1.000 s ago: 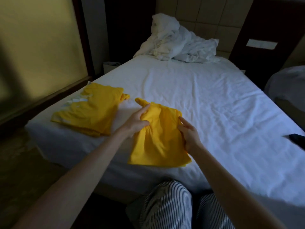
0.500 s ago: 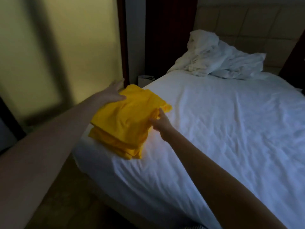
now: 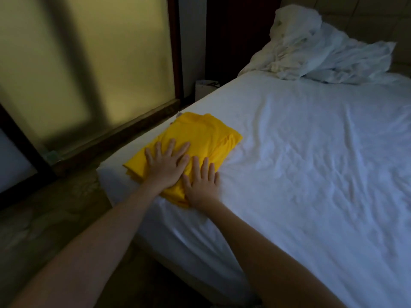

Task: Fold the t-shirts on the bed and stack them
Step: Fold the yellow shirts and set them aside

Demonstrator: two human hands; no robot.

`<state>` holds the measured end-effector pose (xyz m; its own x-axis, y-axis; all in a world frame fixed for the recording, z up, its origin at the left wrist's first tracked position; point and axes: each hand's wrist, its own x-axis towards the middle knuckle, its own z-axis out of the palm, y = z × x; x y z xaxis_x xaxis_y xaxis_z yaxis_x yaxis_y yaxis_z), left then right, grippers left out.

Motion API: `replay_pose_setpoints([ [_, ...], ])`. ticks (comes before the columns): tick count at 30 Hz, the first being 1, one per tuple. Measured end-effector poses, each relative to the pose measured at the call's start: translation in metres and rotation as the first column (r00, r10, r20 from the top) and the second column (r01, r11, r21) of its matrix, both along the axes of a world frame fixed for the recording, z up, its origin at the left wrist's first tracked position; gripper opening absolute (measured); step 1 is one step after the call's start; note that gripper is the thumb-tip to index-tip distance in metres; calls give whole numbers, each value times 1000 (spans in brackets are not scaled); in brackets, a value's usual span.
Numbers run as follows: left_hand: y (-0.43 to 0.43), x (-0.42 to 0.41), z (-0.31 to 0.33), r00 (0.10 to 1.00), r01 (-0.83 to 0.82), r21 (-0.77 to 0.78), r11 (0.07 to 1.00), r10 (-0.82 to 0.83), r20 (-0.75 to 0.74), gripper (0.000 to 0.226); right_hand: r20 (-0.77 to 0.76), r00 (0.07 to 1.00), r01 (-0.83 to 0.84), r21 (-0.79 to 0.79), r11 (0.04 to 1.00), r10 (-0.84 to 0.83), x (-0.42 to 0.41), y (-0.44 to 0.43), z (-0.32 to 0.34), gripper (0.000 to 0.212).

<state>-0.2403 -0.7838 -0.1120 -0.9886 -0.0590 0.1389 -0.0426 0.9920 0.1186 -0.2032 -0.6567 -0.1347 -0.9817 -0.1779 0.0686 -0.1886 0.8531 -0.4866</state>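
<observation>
A stack of folded yellow t-shirts (image 3: 200, 132) lies at the near left corner of the white bed (image 3: 311, 163). My left hand (image 3: 166, 164) rests flat on top of the stack, fingers spread. My right hand (image 3: 201, 183) lies flat beside it on the stack's near right edge, fingers apart and partly on the sheet. Neither hand grips any cloth. The lower shirts show only as yellow edges under the top one.
A crumpled white duvet (image 3: 315, 47) is heaped at the head of the bed. A frosted glass panel (image 3: 89, 63) with a dark frame stands to the left, with a strip of floor (image 3: 44, 218) between it and the bed. A small white bin (image 3: 205, 88) sits by the wall.
The folded yellow shirt was carried left and laid on the other yellow shirt. Both hands let go of it and now press flat on the stack. The view turned left.
</observation>
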Motion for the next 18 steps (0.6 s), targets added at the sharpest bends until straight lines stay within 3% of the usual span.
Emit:
replay_pose_setpoints([
  [6, 13, 17, 16, 997, -40, 122, 992, 32, 65, 50, 9, 996, -85, -38, 996, 85, 5, 22, 17, 59],
  [9, 26, 35, 25, 996, -22, 233, 972, 1, 91, 52, -123, 983, -135, -8, 991, 133, 14, 56, 25, 48],
  [14, 79, 64, 40, 978, 208, 324, 923, -185, -100, 61, -320, 945, -100, -97, 990, 64, 48, 121, 38, 38],
  [18, 146, 84, 43, 935, 353, 457, 816, -317, -156, 38, -375, 927, -5, -40, 999, -10, 80, 184, 47, 38],
])
